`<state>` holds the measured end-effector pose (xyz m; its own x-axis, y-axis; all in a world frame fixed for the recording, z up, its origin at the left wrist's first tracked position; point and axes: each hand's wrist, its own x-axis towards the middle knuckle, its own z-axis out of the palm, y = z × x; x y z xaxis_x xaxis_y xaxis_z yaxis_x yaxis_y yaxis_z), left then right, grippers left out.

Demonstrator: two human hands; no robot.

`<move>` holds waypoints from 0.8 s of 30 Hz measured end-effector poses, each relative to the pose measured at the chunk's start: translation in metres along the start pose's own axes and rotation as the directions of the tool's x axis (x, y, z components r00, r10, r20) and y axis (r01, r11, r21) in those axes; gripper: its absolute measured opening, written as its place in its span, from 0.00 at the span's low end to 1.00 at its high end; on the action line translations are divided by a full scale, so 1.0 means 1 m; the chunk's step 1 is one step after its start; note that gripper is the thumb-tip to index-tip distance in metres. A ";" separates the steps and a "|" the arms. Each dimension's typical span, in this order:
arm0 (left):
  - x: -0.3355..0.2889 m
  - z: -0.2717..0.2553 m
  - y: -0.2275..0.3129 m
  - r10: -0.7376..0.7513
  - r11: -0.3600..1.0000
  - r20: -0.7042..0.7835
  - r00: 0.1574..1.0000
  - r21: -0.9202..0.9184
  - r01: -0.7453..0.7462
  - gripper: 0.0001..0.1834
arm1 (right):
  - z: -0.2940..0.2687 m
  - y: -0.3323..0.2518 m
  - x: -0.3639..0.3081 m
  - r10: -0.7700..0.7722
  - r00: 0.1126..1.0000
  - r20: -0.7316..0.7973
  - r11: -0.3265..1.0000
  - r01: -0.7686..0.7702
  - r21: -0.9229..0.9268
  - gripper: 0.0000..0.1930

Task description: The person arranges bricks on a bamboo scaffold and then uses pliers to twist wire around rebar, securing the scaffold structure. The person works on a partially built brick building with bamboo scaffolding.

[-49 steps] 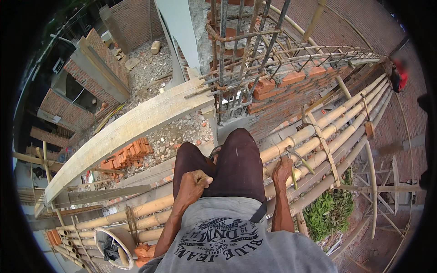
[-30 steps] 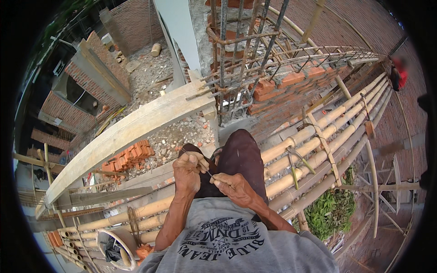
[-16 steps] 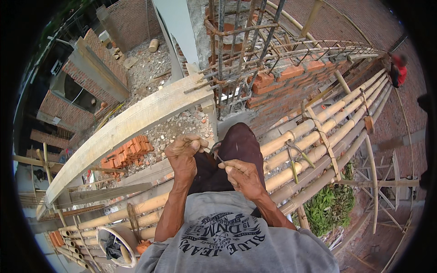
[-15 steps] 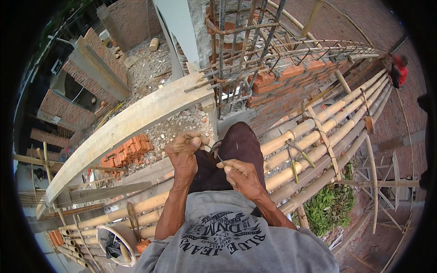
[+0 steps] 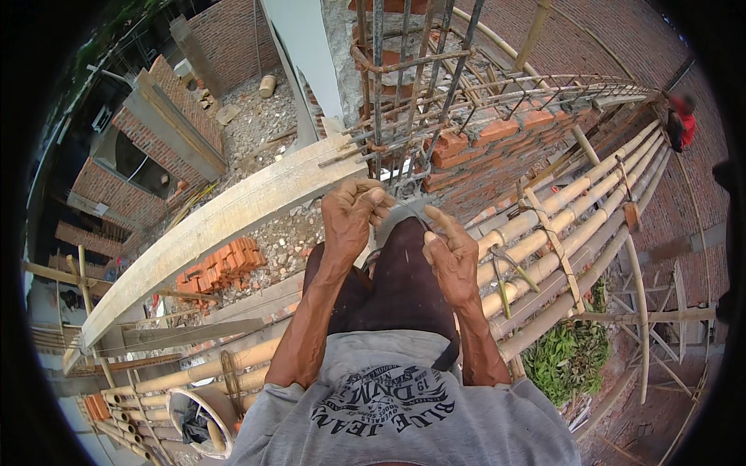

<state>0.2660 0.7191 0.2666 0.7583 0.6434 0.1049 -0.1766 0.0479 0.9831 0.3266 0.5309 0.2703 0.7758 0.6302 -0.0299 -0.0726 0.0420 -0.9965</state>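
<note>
Both of my hands are raised over my knees, just in front of the steel bars. A thin dark wire (image 5: pixel 409 214) runs between them, hard to make out along its length. My left hand (image 5: pixel 351 213) is closed, pinching one end between thumb and fingertips. My right hand (image 5: pixel 453 256) has its thumb and index finger around the other end, its other fingers curled. Upright rebar (image 5: pixel 378 85) with tie rings rises beyond my hands from a brick wall (image 5: pixel 497 140). Pincers with green handles (image 5: pixel 505 283) hang on the bamboo to the right of my right hand.
Bamboo poles (image 5: pixel 575 210) form the scaffold around me. A long pale concrete beam (image 5: pixel 210 225) curves across the left. Below are stacked bricks (image 5: pixel 225 262) and rubble. A bucket (image 5: pixel 203 415) stands at lower left. A person in red (image 5: pixel 684 124) is at the far right.
Both hands have moved up and forward toward the rebar, and also to the right. My right hand has turned more upright, and the hands are slightly farther apart, with the wire between them.
</note>
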 end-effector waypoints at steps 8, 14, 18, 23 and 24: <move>0.037 0.032 0.013 -0.066 0.990 0.269 0.961 -0.099 0.095 0.45 | -0.074 -0.086 0.095 -0.465 0.881 0.089 0.670 0.416 -0.615 0.17; 0.043 0.056 0.007 -0.004 0.983 0.234 0.972 -0.176 0.046 0.52 | -0.062 -0.110 0.168 -0.343 0.890 0.299 0.392 0.425 -0.816 0.17; 0.046 0.062 0.004 -0.035 0.990 0.154 0.988 -0.127 0.055 0.54 | -0.048 -0.112 0.195 -0.340 0.863 0.374 0.311 0.479 -0.821 0.16; 0.071 0.066 0.005 -0.177 0.961 0.159 0.971 -0.187 0.206 0.52 | -0.037 -0.108 0.213 -0.376 0.863 0.337 0.463 0.490 -0.738 0.17; 0.073 0.066 0.006 -0.184 0.949 0.162 0.969 -0.229 0.218 0.51 | -0.038 -0.107 0.214 -0.402 0.849 0.343 0.455 0.510 -0.730 0.17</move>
<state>0.3618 0.7163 0.2899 0.8695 0.4909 -0.0546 -0.1461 0.3612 0.9210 0.5241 0.6320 0.3675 0.4733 0.7838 0.4020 0.8200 -0.2252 -0.5262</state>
